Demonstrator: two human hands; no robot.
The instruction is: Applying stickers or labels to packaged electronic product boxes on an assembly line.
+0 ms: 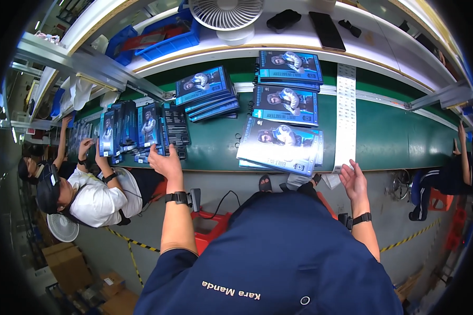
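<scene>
Label strip [346, 115], long, white and printed in small repeating blocks, lay flat on the green tabletop [389, 126], just to the right of the near box stack [284, 142], a pile of flat blue boxes. Measured from that stack, the strip's long axis ran from the front edge beside it, past the middle stack [285, 105] and the far stack [290, 65] behind it, almost straight away from the person. The right hand [355, 184] was much the nearer one, at the front edge just right of the near box stack, palm turned up and fingers half curled at the strip's near end. From those fingers, the strip's length stretched away and slightly to the left. Whether they pinched its end or only rested against it, I cannot tell. The left hand [165, 160] was well to the left of the near box stack, its fingers parted with nothing seen between them, close against a batch of boxes [123, 128]; contact there was unclear. Between that batch and the far stack, a slanted stack [207, 89] sat to the left of and beyond the near box stack. Farther beyond the near box stack, a shelf [383, 39] carried a white fan [227, 13] and a dark phone-like slab [327, 30]. Well left of it, a co-worker in a white top [105, 194] reached toward the same batch.
</scene>
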